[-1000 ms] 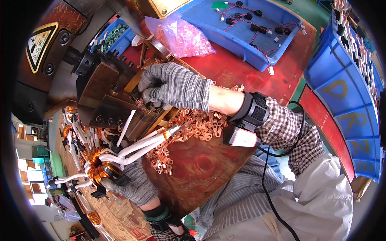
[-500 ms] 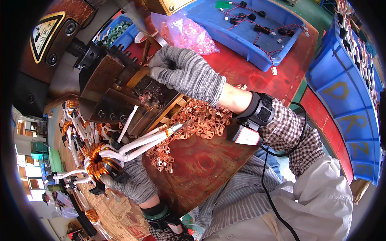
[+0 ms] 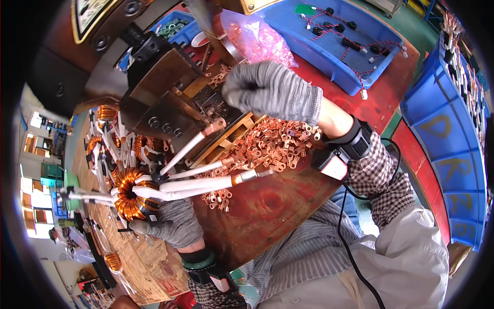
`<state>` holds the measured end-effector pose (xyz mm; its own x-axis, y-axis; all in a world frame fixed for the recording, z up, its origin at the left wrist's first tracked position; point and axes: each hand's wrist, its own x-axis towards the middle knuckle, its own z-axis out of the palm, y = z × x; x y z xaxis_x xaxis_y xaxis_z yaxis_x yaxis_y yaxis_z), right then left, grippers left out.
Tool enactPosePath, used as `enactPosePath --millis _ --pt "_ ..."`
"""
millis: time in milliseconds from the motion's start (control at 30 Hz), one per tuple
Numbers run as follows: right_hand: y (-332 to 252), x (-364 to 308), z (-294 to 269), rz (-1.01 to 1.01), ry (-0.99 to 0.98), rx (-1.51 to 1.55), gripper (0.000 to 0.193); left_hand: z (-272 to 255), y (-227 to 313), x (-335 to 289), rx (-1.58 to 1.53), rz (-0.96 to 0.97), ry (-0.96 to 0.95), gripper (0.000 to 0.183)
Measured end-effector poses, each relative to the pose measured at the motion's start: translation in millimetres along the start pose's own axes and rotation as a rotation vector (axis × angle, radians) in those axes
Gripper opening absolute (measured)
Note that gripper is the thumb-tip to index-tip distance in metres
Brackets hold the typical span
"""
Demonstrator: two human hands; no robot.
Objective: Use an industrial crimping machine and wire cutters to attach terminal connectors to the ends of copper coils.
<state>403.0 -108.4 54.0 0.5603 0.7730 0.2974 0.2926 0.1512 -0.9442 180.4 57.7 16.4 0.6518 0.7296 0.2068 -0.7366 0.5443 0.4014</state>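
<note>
My left hand (image 3: 177, 224), in a grey knit glove, grips a toroidal coil (image 3: 129, 191) wound with orange copper wire. White-sleeved leads (image 3: 198, 186) run from the coil to the right over the table. One lead slants up to a copper lug (image 3: 214, 126) on its end, close beside the dark press tooling (image 3: 180, 105). My right hand (image 3: 278, 95), gloved alike, hovers over the edge of the press bed with its fingers curled together. Whatever the fingertips may hold is hidden and blurred.
Loose copper lugs (image 3: 280, 144) lie heaped below my right hand. Behind are a plastic bag of lugs (image 3: 260, 38) and a blue tray (image 3: 329, 62) with wired black parts. More coils (image 3: 105, 113) crowd the left. A blue crate (image 3: 442, 139) stands right.
The lead's end that was inside the press tooling now shows outside it, with a copper lug on it. The coil's leads have swung lower. The whole view has shifted slightly.
</note>
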Motion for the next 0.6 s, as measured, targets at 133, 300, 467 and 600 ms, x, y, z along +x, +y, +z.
enactPosePath --millis 133,300,467,600 --pt "-12.4 -19.3 13.0 0.212 -0.414 0.043 0.037 2.8 0.4 0.1 -0.167 -0.137 -0.211 0.075" --pt "-13.8 -32.5 32.5 0.334 -0.681 0.289 0.029 -1.4 -0.4 -1.4 -0.075 -0.068 -0.217 0.083" --pt "0.9 -23.2 38.3 -0.483 -0.206 0.000 0.023 -12.7 14.6 10.7 -0.127 -0.199 -0.561 0.081" --pt "0.6 -19.5 42.4 -0.309 -0.162 -0.120 0.027 -15.5 30.9 14.3 -0.197 -0.487 -0.629 0.114"
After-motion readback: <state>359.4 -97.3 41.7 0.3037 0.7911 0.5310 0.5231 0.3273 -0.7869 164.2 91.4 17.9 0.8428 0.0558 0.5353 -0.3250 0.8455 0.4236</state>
